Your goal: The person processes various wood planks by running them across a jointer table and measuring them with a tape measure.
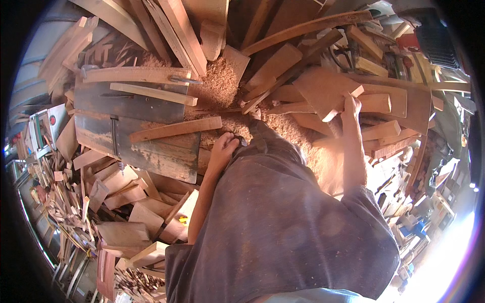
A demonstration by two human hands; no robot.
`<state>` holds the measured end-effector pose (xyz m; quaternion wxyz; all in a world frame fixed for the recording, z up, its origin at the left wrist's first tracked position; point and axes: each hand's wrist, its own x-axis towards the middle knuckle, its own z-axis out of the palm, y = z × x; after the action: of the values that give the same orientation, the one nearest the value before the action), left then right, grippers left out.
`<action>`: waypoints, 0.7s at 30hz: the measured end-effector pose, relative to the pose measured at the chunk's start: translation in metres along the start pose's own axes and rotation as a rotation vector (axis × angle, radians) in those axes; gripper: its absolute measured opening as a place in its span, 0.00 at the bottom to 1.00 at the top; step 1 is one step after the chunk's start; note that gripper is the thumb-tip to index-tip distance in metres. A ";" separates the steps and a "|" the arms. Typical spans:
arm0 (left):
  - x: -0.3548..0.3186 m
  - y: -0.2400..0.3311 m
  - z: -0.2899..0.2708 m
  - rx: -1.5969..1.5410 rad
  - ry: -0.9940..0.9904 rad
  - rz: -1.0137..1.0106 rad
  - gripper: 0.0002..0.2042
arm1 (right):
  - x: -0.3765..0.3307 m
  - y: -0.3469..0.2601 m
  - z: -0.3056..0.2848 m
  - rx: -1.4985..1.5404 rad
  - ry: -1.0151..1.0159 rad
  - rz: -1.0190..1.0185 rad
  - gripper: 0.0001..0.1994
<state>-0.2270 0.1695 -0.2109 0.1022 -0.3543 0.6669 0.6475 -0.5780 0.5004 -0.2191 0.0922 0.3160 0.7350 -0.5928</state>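
My right hand (352,104) grips the right edge of a flat, reddish-brown wooden board (321,88), which is tilted over other planks. My left hand (224,145) hangs beside my dark shirt with its fingers curled in, close to the end of a short wooden strip (177,129). The palm is hidden, so whatever it may hold does not show. That strip lies across a dark metal machine table (151,151) with a narrow slot in it. Sawdust (217,81) is heaped between the table and the planks ahead.
A second strip (154,94) and a longer curved piece (136,75) lie farther back on the table. Long planks (182,38) lean ahead. Wood offcuts (146,217) pile up at the left, and stacked boards (381,131) stand at the right. A bent piece (308,30) spans the back.
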 end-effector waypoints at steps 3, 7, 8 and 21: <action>-0.004 -0.006 -0.003 0.084 0.029 0.018 0.17 | 0.089 0.032 -0.012 -0.131 0.021 -0.006 0.13; -0.017 -0.021 -0.008 -0.014 0.085 -0.120 0.19 | 0.098 0.008 0.024 -0.119 -0.024 0.080 0.13; -0.019 -0.025 -0.009 -0.077 0.076 -0.173 0.20 | 0.112 0.010 0.022 -0.129 -0.032 0.094 0.14; -0.029 -0.024 -0.008 -0.098 0.008 -0.171 0.13 | 0.197 0.004 -0.006 -0.796 0.047 -0.137 0.20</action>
<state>-0.1891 0.1743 -0.2113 0.1373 -0.4171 0.6020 0.6669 -0.7286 0.5766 -0.3208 0.1508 0.2195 0.9284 -0.2593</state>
